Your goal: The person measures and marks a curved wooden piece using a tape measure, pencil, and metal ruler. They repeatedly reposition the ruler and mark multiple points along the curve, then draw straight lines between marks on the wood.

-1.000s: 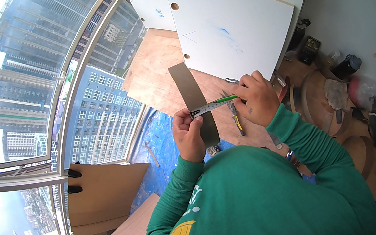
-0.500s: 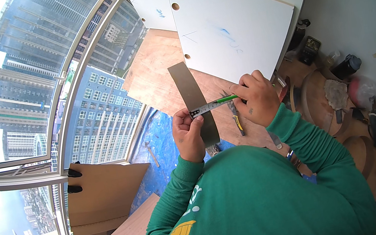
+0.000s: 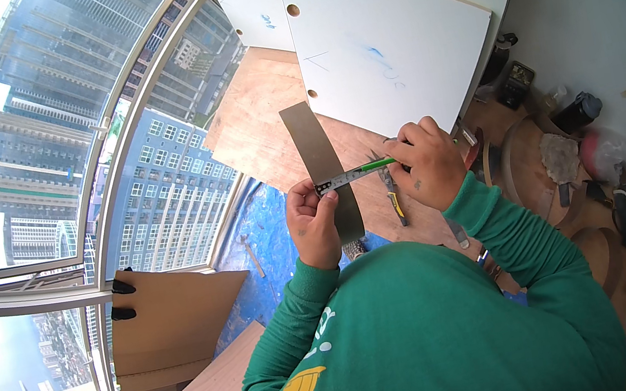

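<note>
My left hand (image 3: 313, 224) is closed in a pinch on the black, dotted end of a pale measuring strip (image 3: 345, 178), which looks like a tape measure's blade. A long, narrow brown strip (image 3: 309, 136) passes under the measuring strip, beside my left fingers; whether they also grip it is hidden. My right hand (image 3: 432, 163) is closed around a slim green pencil (image 3: 376, 163), its point aimed left along the measuring strip. Whether the right fingers also hold the measuring strip cannot be seen. Beneath my right hand lie yellow-and-black pliers (image 3: 397, 206).
White panels (image 3: 395, 41) with round holes stand ahead. Plywood (image 3: 258, 113) and a blue sheet (image 3: 259, 221) cover the floor. A brown board (image 3: 169, 323) leans by the window at left. Curved brown strips (image 3: 525, 152), a black bottle (image 3: 579, 111) and tools lie at right.
</note>
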### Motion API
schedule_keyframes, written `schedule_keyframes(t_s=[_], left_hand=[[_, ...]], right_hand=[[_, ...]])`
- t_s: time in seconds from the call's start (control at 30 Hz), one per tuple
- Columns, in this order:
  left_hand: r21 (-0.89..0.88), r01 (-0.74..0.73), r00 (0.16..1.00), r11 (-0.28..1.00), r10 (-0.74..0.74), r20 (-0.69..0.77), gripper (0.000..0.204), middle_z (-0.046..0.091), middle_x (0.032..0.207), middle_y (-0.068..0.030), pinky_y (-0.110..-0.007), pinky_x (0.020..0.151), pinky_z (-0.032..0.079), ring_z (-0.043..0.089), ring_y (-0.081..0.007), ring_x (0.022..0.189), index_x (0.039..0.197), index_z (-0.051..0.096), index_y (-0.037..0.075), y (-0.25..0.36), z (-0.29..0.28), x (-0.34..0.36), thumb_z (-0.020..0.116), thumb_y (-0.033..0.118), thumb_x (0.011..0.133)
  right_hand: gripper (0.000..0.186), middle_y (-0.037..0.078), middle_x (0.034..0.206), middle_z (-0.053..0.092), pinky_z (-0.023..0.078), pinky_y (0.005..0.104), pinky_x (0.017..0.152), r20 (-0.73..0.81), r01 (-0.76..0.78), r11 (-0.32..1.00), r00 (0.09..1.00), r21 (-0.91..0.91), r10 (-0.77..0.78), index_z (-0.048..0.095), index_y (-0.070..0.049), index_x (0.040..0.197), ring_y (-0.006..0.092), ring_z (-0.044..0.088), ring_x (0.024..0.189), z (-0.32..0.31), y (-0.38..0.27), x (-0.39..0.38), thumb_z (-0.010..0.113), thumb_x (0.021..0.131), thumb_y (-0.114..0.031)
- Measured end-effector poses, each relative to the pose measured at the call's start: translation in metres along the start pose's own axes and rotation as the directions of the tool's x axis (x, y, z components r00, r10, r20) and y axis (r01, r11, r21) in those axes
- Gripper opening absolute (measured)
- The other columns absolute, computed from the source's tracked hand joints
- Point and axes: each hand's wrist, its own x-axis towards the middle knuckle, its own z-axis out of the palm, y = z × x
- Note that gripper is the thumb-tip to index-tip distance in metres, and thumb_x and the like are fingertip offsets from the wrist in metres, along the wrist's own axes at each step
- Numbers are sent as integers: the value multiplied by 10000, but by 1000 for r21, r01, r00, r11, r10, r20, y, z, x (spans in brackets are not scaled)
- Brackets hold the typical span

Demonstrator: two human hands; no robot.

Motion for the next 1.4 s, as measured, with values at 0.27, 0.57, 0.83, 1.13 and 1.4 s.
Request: schedule_keyframes(t_s=[0.27,0.57,0.83,1.13,1.4], left_hand=[[46,-54,999,997,54,7,319,724,1202,-121,-276,1003,534,683,-139,1107,1302,522,-27,-3,3,2,624,-75,1003],[117,-97,995,988,97,4,305,734,1180,-127,-265,948,566,710,-133,1067,1295,522,-34,-7,3,5,633,-66,1013],[180,-60,997,982,67,-32,286,738,1142,-109,-259,925,562,703,-124,1025,1276,541,-31,-4,6,3,636,-59,1008],[187,-20,1000,982,20,3,297,747,1149,-126,-263,925,572,718,-134,1041,1291,529,-42,-6,4,6,638,-67,1016],[213,16,998,977,-30,59,350,752,1081,-120,-277,892,569,712,-128,979,1364,519,-3,-17,-12,9,650,-13,1039]], right_hand=[[196,32,925,593,502,403,761,7,-1,1000,1000,-15,1,766,-141,997,256,545,935,-3,-4,1,789,803,-146],[199,33,957,597,510,415,769,13,2,1000,1000,22,-2,760,-147,993,262,551,945,1,-15,4,783,797,-132],[183,24,943,591,511,414,764,33,33,999,999,20,-34,755,-154,977,259,562,956,8,-21,7,794,798,-148],[136,17,911,588,519,407,754,32,-32,996,999,83,30,755,-155,944,254,570,927,19,-14,1,801,816,-151],[155,34,878,618,515,422,766,4,-220,963,975,155,222,800,-148,1023,280,567,911,12,20,-17,779,869,-152]])
